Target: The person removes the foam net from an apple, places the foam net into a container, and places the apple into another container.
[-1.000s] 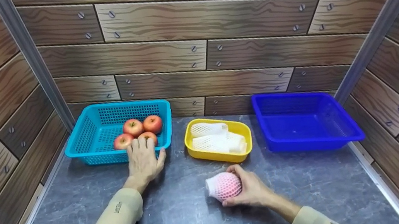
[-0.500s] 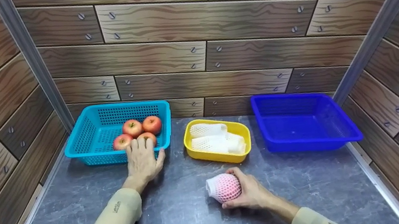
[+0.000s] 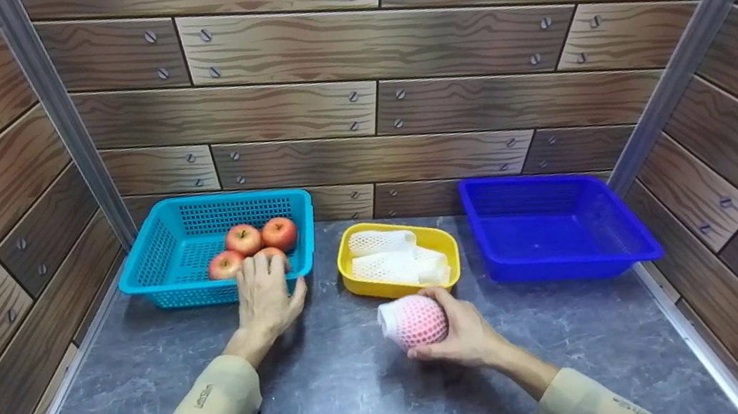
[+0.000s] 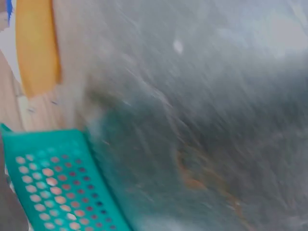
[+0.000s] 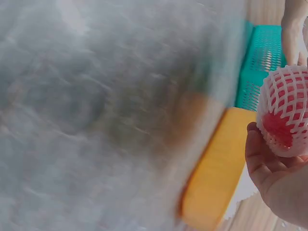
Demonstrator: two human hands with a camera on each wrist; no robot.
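Note:
My right hand grips an apple wrapped in a white foam net, held over the counter in front of the yellow tray. In the right wrist view the red skin of the netted apple shows through the mesh, with fingers curled beneath it. My left hand rests over the front rim of the teal basket, fingers reaching in at the nearest apple, their tips hidden. Beside it in the basket sit several bare red apples. White foam nets lie in the yellow tray.
A dark blue bin stands at the right with nothing in it. Wood-patterned walls enclose the grey marbled counter at the back and both sides.
My right hand has lifted the netted apple slightly up and toward the yellow tray. The left hand stays at the basket rim. The head view has shifted slightly.

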